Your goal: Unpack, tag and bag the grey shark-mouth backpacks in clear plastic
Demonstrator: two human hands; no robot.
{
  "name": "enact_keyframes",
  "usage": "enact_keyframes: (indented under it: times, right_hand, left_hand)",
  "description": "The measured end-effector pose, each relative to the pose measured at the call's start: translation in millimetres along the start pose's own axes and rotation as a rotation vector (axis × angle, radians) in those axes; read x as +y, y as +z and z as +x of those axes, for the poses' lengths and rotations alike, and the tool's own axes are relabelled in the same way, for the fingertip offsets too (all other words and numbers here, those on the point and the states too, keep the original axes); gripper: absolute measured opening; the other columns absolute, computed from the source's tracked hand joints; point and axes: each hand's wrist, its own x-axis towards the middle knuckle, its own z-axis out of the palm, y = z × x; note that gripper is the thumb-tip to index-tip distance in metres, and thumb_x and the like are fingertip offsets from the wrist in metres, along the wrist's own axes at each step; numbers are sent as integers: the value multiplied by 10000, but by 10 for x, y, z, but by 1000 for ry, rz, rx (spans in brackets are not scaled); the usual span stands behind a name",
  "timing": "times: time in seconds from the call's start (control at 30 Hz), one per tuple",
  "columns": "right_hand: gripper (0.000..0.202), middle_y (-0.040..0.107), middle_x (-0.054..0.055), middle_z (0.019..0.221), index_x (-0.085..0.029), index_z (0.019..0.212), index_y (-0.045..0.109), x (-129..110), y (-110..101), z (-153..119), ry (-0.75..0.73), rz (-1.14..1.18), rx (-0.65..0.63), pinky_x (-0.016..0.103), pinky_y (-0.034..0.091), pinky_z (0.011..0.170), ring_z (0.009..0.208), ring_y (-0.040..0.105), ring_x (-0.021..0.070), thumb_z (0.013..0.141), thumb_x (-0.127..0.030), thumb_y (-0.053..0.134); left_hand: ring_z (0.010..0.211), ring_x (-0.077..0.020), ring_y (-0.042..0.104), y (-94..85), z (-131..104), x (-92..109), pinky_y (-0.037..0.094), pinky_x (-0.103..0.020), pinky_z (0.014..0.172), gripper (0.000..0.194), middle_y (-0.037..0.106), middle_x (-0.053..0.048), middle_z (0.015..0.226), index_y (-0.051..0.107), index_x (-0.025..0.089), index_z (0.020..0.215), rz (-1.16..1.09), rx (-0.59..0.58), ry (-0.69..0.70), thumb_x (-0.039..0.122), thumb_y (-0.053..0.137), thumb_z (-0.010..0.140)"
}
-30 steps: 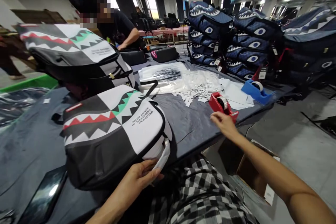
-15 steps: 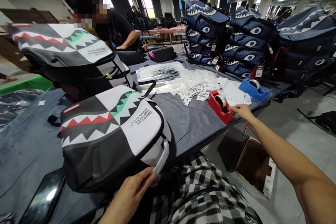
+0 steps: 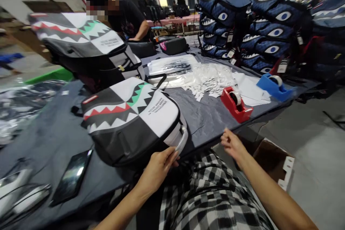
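A grey, black and white backpack (image 3: 122, 140) with a zigzag-tooth print lies on the table in front of me. At its near right end, my left hand (image 3: 159, 167) pinches a pale, wrapped handle (image 3: 182, 140) that curves out from the bag. My right hand (image 3: 234, 147) is in the air just off the table edge, its thumb and fingers pressed together. Whatever is between them is too small to make out. The red tape dispenser (image 3: 238, 111) with a white roll stands beyond that hand, apart from it.
Another shark-print backpack (image 3: 81, 43) sits behind mine, with a person (image 3: 130, 18) beyond it. Blue backpacks (image 3: 272, 32) are stacked at right. Clear plastic bags (image 3: 169, 64), white tags, a blue tape dispenser (image 3: 275, 88) and a phone (image 3: 72, 176) lie on the table. A cardboard box (image 3: 272, 161) is below.
My right hand has left the red tape dispenser and come left, towards the backpack. My left hand keeps its pinch on the handle. The view has shifted.
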Motion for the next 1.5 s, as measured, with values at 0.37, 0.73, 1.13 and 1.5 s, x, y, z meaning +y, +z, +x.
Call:
enact_keyframes:
  times: [0.37,0.73,1.13,1.5]
  right_hand:
    - [562,420,-93,482,-211,723,512,718,906,-584,98,19,-600,197,211,415,418,316,57,704,-734,715]
    - [529,508,-78,559,-206,800,578,869,987,-539,50,-20,-577,197,299,410,446,400,65,719,-710,719]
    - [556,567,-71,521,-183,862,604,754,1159,-405,308,12,-662,164,207,339,370,447,66,566,-578,859]
    - [464,483,-106,580,-183,964,633,557,961,-755,558,340,-642,126,101,337,381,229,-7,656,-440,867]
  left_hand:
    - [668,-154,594,-20,-97,134,416,-205,585,581,648,18,708,698,143,967,96,-42,-47,594,831,625]
    - [659,-137,614,73,-57,4,500,-217,610,310,699,-48,841,721,163,866,22,93,87,400,535,935]
    - [1094,-228,672,57,-58,-58,577,-332,911,289,629,-104,1354,756,212,1102,48,85,206,310,518,971]
    - [1159,-238,660,90,-53,-151,548,-348,986,258,603,-147,1380,730,176,1094,123,128,267,246,509,981]
